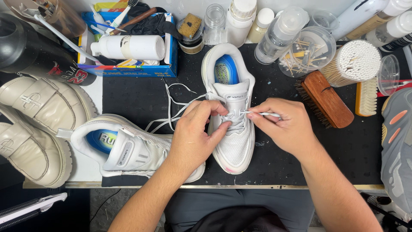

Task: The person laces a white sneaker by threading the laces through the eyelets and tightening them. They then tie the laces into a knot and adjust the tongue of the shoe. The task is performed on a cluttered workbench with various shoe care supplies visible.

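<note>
A white sneaker (pixel 229 81) with a blue insole stands on the black mat (pixel 137 96), toe toward me. My left hand (pixel 195 133) rests on its left side and grips the upper near the eyelets. My right hand (pixel 285 124) pinches the white lace (pixel 262 114) by its tip, pulled out to the right of the eyelets. Loose lace loops (pixel 176 103) trail to the left of the tongue. The second white sneaker (pixel 124 148) lies on its side at the left, partly under my left forearm.
Two cream strapped shoes (pixel 36 124) sit at far left, a grey shoe (pixel 397 146) at right edge. A wooden brush (pixel 326 99), cotton swabs (pixel 354 60), toothpick tub (pixel 307 51), bottles and a blue box (pixel 128 68) of tools line the back.
</note>
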